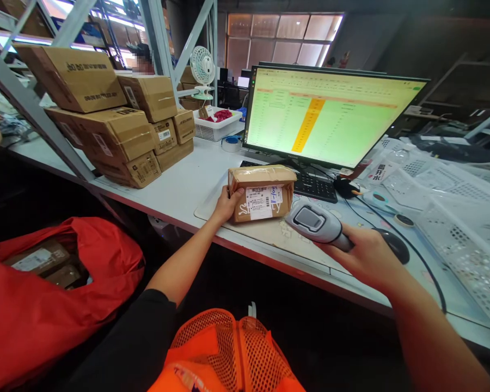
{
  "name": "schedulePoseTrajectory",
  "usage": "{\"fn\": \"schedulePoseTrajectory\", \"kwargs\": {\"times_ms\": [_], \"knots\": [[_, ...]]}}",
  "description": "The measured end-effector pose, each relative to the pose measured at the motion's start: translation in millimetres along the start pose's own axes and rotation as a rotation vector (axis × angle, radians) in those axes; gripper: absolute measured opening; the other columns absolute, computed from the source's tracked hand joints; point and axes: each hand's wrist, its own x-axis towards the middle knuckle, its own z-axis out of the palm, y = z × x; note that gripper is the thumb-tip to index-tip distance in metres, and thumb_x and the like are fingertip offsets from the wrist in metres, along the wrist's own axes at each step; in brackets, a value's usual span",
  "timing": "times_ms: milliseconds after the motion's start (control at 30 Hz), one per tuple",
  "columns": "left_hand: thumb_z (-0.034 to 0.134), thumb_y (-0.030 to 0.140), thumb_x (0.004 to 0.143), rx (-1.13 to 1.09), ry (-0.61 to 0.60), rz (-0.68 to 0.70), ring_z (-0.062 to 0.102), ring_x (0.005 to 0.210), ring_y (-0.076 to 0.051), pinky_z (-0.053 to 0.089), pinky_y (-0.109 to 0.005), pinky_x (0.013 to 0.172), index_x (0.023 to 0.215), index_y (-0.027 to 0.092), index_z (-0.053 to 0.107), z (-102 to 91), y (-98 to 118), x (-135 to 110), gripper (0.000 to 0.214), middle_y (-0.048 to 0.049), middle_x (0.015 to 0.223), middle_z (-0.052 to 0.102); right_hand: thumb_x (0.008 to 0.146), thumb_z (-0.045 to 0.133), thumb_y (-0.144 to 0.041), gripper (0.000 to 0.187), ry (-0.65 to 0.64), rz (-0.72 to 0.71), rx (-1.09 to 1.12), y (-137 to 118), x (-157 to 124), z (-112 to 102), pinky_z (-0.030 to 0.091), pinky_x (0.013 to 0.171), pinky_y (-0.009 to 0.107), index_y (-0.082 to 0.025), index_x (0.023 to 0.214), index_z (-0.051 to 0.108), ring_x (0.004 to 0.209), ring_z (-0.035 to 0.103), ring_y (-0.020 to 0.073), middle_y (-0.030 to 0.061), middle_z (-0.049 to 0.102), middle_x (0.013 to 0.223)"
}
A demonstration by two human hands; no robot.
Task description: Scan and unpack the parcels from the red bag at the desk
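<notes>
A taped cardboard box (239, 209) stands on the desk mat, its side with a white shipping label (265, 202) turned toward me. My left hand (227, 203) grips the box at its left edge, thumb on the front and the other fingers mostly hidden. In my right hand (357, 247) is a grey barcode scanner (314, 222), the fingers wrapped round its handle. The scanner's head points left, close to the lower right of the box. Behind the box lies a black keyboard (316, 187), partly covered by it.
A monitor (286, 120) with a spreadsheet stands behind. Cardboard boxes (118, 130) are stacked at the left by a metal post. A red bag (106, 261) with parcels sits lower left. White plastic baskets (465, 250), a mouse (394, 245) and cables lie right. A person (142, 64) is beyond the boxes.
</notes>
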Motion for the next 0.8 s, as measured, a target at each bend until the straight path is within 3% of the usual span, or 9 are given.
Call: {"fn": "schedulePoseTrajectory", "kwargs": {"times_ms": [200,333,433,567,700,800], "knots": [[0.072,0.068,0.083,0.024,0.000,-0.017,0.068,0.115,-0.031,0.052,-0.040,0.100,0.109,0.020,0.061,-1.4,2.6,5.8,0.055,-0.0111,0.113,0.074,0.088,0.065,-0.047,0.028,0.007,-0.025,0.048,-5.8,5.2,4.3,0.049,0.059,0.032,-0.022,0.096,0.073,0.062,0.064,0.0223,0.0048,0.072,0.074],[0.069,0.070,0.083,0.034,-0.007,-0.012,0.068,0.114,-0.032,0.052,-0.041,0.098,0.110,0.019,0.061,0.1,5.4,4.2,0.058,-0.0126,0.116,0.073,0.089,0.063,-0.050,0.031,0.018,0.042,0.023,4.3,5.5,7.0,0.048,0.060,0.032,-0.021,0.099,0.072,0.066,0.067,0.0230,0.0057,0.075,0.081],[0.069,0.070,0.081,0.049,-0.011,-0.008,0.069,0.111,-0.033,0.052,-0.043,0.096,0.109,0.018,0.061,-1.7,12.0,-0.9,0.059,-0.0135,0.113,0.074,0.087,0.062,-0.059,0.042,0.073,0.172,-0.077,33.1,8.4,9.1,0.048,0.060,0.033,-0.021,0.100,0.072,0.069,0.068,0.0262,0.0071,0.074,0.080],[0.072,0.070,0.075,0.075,-0.001,0.002,0.068,0.106,-0.035,0.051,-0.046,0.094,0.107,0.017,0.062,-19.7,20.7,-12.2,0.062,-0.0136,0.107,0.073,0.086,0.058,-0.066,0.055,0.059,0.436,-0.259,94.0,9.8,14.1,0.051,0.069,0.038,-0.018,0.107,0.073,0.081,0.072,0.0337,0.0118,0.077,0.087],[0.070,0.070,0.076,0.052,0.034,0.053,0.067,0.111,-0.034,0.051,-0.047,0.100,0.112,0.018,0.061,-43.7,15.9,-23.2,0.064,-0.0120,0.114,0.072,0.094,0.052,-0.055,0.057,-0.029,0.740,-0.438,146.5,-0.8,28.1,0.054,0.077,0.043,-0.010,0.123,0.071,0.096,0.073,0.0389,0.0221,0.077,0.104],[0.071,0.067,0.080,-0.009,-0.019,0.087,0.064,0.121,-0.032,0.050,-0.046,0.106,0.121,0.020,0.058,-50.8,7.9,-27.1,0.064,-0.0110,0.123,0.070,0.096,0.051,-0.047,0.057,-0.081,0.830,-0.478,164.6,-9.3,34.2,0.056,0.083,0.047,-0.004,0.129,0.068,0.105,0.072,0.0412,0.0272,0.073,0.116]]}}
